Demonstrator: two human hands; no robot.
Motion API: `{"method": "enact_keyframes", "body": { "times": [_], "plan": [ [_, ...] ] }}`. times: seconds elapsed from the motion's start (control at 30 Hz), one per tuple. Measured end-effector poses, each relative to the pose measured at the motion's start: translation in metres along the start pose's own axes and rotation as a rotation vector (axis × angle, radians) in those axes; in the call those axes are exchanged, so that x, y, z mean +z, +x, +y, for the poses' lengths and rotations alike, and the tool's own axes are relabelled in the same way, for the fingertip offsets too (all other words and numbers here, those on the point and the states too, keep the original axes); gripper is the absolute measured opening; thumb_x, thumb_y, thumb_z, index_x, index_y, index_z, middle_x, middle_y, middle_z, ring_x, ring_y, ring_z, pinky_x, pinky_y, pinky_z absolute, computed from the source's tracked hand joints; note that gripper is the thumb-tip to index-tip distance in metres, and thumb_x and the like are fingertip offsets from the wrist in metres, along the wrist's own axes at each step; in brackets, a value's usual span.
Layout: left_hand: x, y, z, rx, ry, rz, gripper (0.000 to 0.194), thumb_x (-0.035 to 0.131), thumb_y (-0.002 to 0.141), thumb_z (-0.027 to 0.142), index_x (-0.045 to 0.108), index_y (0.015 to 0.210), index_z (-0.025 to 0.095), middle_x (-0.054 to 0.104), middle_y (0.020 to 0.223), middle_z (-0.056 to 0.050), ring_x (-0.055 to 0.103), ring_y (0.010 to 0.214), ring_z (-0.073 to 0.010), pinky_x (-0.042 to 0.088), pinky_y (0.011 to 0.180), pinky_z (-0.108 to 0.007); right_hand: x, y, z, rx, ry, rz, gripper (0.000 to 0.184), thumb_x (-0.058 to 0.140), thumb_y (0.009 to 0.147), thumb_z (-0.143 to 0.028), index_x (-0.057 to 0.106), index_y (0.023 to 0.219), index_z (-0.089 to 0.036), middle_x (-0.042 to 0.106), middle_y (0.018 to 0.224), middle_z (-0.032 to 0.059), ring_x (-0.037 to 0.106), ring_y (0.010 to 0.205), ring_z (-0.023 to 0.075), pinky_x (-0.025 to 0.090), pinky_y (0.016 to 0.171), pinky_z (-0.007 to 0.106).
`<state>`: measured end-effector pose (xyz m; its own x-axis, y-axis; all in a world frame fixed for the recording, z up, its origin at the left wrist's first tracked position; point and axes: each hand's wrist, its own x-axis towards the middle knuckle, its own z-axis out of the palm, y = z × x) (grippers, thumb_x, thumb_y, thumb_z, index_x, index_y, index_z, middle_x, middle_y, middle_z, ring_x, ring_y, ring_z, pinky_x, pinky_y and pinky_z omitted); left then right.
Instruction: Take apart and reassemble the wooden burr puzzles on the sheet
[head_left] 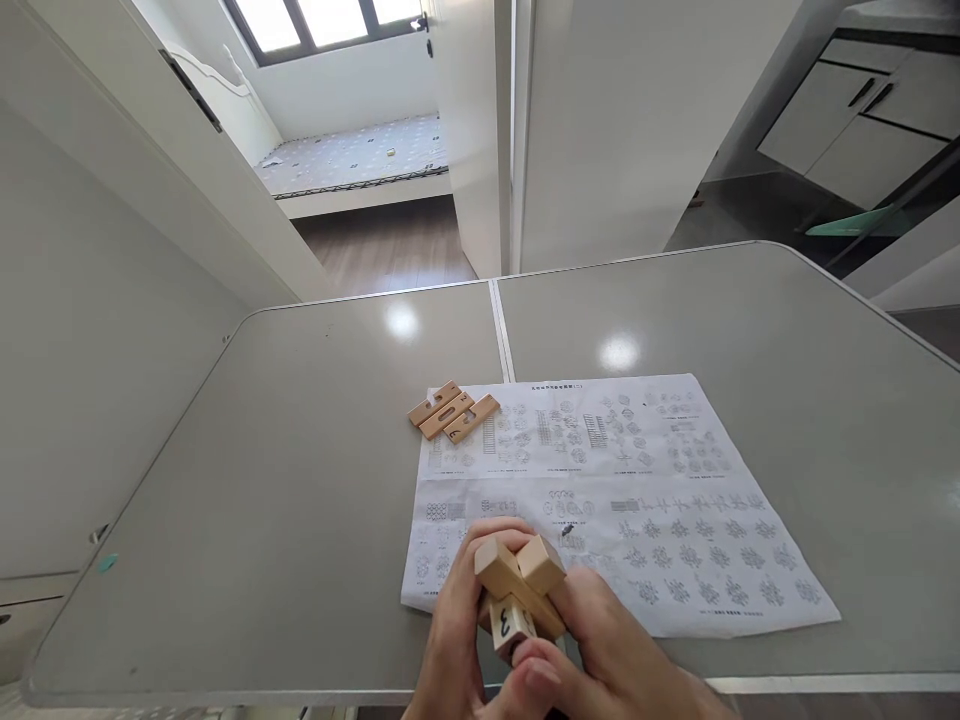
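Observation:
Both hands are closed around a wooden burr puzzle [517, 580] at the table's near edge. It is made of several crossing light-wood bars, and one bar end bears a black "3". My left hand [457, 620] wraps its left and far side. From the right, my right hand [607, 650] grips it; a thumb presses near the numbered bar end. Fingers hide much of the puzzle's underside. Beyond the hands, three flat notched wooden pieces [454, 412] with black numbers lie side by side on the corner of a printed sheet [600, 480] covered in small assembly diagrams.
The grey folding table [300, 500] has a metal rim and a centre seam. A small green bit [107, 563] lies near its left edge. Past the table are an open door [469, 130], a bed [360, 160] under a window, and white cabinets [862, 110] at the right.

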<state>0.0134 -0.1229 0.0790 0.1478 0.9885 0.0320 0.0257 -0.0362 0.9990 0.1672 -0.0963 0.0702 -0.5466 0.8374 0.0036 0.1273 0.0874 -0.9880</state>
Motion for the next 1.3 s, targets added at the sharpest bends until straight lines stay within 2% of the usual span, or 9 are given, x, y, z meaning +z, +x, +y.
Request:
{"method": "enact_keyframes", "body": {
  "times": [0.27,0.4,0.47,0.57,0.73,0.9,1.03,1.17,1.3],
  "plan": [
    [-0.001,-0.001,-0.002,-0.060,-0.029,0.013,0.049,0.056,0.097,0.064,0.063,0.123,0.023,0.056,0.122,-0.011,0.060,0.085,-0.0220,0.053,0.073,-0.031,0.002,0.000,0.000,0.044,-0.012,-0.003,0.067,0.033,0.100,-0.077,0.065,0.088,-0.020,0.055,0.070,0.0012,0.044,0.061,0.0170,0.046,0.061,0.029],
    [-0.006,-0.003,-0.007,-0.092,-0.063,0.018,0.064,0.061,0.090,0.073,0.063,0.130,0.023,0.060,0.125,-0.011,0.063,0.099,-0.0275,0.054,0.087,-0.034,0.002,0.002,-0.001,0.039,0.061,-0.017,0.059,0.039,0.101,-0.073,0.060,0.086,-0.021,0.055,0.071,0.0009,0.046,0.063,0.0169,0.045,0.062,0.029],
    [-0.010,-0.004,-0.011,-0.127,-0.098,0.003,0.071,0.056,0.092,0.076,0.058,0.139,0.022,0.062,0.129,-0.012,0.063,0.106,-0.0290,0.053,0.096,-0.036,0.002,0.004,-0.002,0.036,0.117,-0.040,0.055,0.040,0.102,-0.070,0.055,0.081,-0.021,0.053,0.069,0.0001,0.046,0.062,0.0161,0.044,0.062,0.029],
    [-0.014,-0.007,-0.015,-0.154,-0.119,-0.025,0.065,0.044,0.100,0.072,0.056,0.141,0.023,0.066,0.126,-0.011,0.063,0.110,-0.0273,0.050,0.102,-0.035,0.004,0.005,-0.001,0.070,0.180,-0.067,0.051,0.041,0.104,-0.065,0.054,0.082,-0.021,0.050,0.064,-0.0015,0.045,0.058,0.0150,0.044,0.059,0.028],
    [-0.005,-0.005,-0.013,-0.240,-0.132,0.130,0.060,0.047,0.100,0.071,0.065,0.127,0.019,0.070,0.106,-0.008,0.065,0.095,-0.0238,0.054,0.090,-0.031,0.012,0.005,0.011,0.118,0.240,-0.066,0.048,0.042,0.106,-0.064,0.058,0.098,-0.019,0.050,0.059,-0.0039,0.042,0.049,0.0122,0.038,0.050,0.024],
    [0.008,0.001,-0.013,-0.296,-0.123,0.275,0.060,0.052,0.098,0.071,0.071,0.120,0.018,0.074,0.106,-0.009,0.067,0.103,-0.0266,0.056,0.091,-0.031,0.018,0.008,0.017,0.200,0.326,-0.010,0.052,0.041,0.105,-0.069,0.053,0.088,-0.021,0.046,0.052,-0.0063,0.040,0.044,0.0107,0.035,0.046,0.023],
    [0.009,0.002,-0.023,-0.308,-0.137,0.314,0.061,0.054,0.097,0.069,0.073,0.121,0.017,0.077,0.104,-0.010,0.070,0.104,-0.0293,0.059,0.090,-0.034,0.021,0.009,0.017,0.224,0.344,-0.006,0.054,0.041,0.104,-0.072,0.054,0.092,-0.020,0.048,0.052,-0.0059,0.043,0.043,0.0109,0.036,0.046,0.023],
    [0.003,0.002,-0.031,-0.298,-0.133,0.308,0.063,0.051,0.099,0.069,0.072,0.124,0.016,0.077,0.109,-0.011,0.070,0.109,-0.0301,0.058,0.098,-0.037,0.022,0.010,0.019,0.224,0.361,0.012,0.053,0.042,0.105,-0.070,0.055,0.096,-0.020,0.049,0.054,-0.0058,0.044,0.045,0.0115,0.037,0.047,0.023],
    [-0.009,0.003,-0.030,-0.201,-0.119,0.156,0.060,0.053,0.099,0.066,0.068,0.129,0.017,0.077,0.113,-0.012,0.074,0.097,-0.0282,0.062,0.086,-0.036,0.014,0.010,0.018,0.146,0.347,-0.045,0.051,0.040,0.107,-0.066,0.056,0.090,-0.020,0.056,0.065,-0.0014,0.050,0.058,0.0136,0.044,0.061,0.027]
  ]
}}
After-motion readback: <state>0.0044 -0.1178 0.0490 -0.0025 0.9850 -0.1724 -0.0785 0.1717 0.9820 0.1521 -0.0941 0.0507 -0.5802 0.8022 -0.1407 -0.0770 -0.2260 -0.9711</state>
